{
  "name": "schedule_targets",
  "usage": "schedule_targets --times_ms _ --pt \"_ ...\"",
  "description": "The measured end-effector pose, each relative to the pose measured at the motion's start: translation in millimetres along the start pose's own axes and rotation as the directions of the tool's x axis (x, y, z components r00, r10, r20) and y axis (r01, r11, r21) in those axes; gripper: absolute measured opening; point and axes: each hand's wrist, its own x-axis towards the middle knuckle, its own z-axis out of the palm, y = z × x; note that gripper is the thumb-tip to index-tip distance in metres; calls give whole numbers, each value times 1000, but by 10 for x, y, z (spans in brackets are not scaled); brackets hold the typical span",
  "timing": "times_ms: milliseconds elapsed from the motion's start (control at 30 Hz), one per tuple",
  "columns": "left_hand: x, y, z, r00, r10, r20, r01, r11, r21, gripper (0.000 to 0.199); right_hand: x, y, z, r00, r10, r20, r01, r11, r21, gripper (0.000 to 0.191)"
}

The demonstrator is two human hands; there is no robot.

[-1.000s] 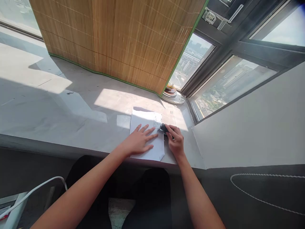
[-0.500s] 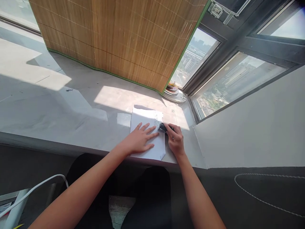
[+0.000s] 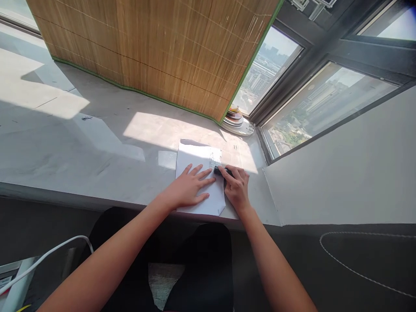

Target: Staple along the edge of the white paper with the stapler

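Observation:
A white sheaf of paper lies on the sill near its front edge, with a band of small dark marks along its upper right side. My left hand rests flat on the paper, fingers spread, holding nothing. At the paper's right edge, my right hand grips a small black stapler. The stapler's front end sits over the paper just below the marks, close to my left fingertips. My fingers hide much of its body.
The pale marble sill stretches to the left. A bamboo blind with green edging hangs behind the paper. Stacked plates stand in the corner by the window. A white cable curves at lower left.
The stapler looks lower and flatter against the paper, and my right fingers have pressed down on it. My left hand stays on the paper. The whole view has shifted slightly.

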Motion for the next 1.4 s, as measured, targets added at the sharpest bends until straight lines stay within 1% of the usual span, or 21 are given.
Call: schedule_targets --times_ms 133,233,333,400,533,600,633,733,800,867,933,967,1000,1067,1133,1167,1200,1233,1267,1333,1400 --pt "-4 24 -47 998 -11 66 7 997 73 59 15 -43 -8 999 2 43 1 997 -76 62" --pt "-3 39 -78 996 -19 84 10 995 104 60 36 -35 -26 999 35 35 -35 999 -11 54" --pt "1 41 -83 996 -27 82 18 993 115 58 48 9 -30 990 140 -34 -138 988 63 50" --pt "3 34 -76 996 -35 81 25 993 118 57 50 55 -12 965 241 -104 -235 969 74 51" --pt "0 3 -60 995 -43 90 32 993 111 56 58 166 62 875 417 -247 -403 909 109 49" --pt "-4 -15 -61 995 -42 86 34 994 100 56 65 211 96 836 482 -264 -459 876 146 47" --pt "-5 -22 -63 996 -39 76 32 995 90 55 69 226 106 816 522 -248 -496 853 163 44" --pt "8 -35 -85 1000 -12 -11 13 999 34 47 80 232 96 744 646 -171 -617 762 195 31" --pt "23 -45 -114 989 -27 -147 23 999 -30 35 85 210 51 706 690 -162 -657 723 213 27" --pt "21 -78 -161 944 -100 -313 74 993 -94 30 88 157 -16 685 701 -200 -657 712 246 27" --pt "-22 -161 -230 891 -178 -418 139 983 -123 30 97 49 -83 670 698 -254 -636 716 289 27" --pt "-63 -226 -273 879 -204 -432 173 979 -111 29 107 -37 -105 671 689 -273 -617 724 309 27" --pt "-119 -304 -320 875 -222 -429 208 975 -80 30 123 -147 -114 687 672 -275 -592 738 324 26" --pt "-265 -480 -414 865 -282 -416 322 946 29 35 178 -436 -79 755 617 -223 -532 774 343 22" --pt "-424 -643 -491 824 -386 -415 483 861 159 40 263 -776 28 829 545 -123 -477 805 352 17" --pt "-494 -706 -521 801 -431 -415 546 810 212 41 312 -938 99 850 521 -82 -464 813 351 14" --pt "-552 -754 -546 792 -458 -404 579 774 256 43 361 -1079 174 864 501 -52 -457 822 341 13" --pt "-595 -789 -570 795 -475 -378 589 752 294 45 406 -1189 247 873 487 -22 -455 830 322 13" --pt "-623 -817 -598 802 -490 -342 590 738 327 46 440 -1259 310 877 481 6 -460 835 302 13" --pt "-651 -871 -686 805 -523 -281 594 704 390 48 458 -1275 390 878 476 49 -470 842 265 14" --pt "-673 -964 -836 768 -579 -272 635 634 441 51 401 -1145 395 878 476 53 -474 846 244 13"
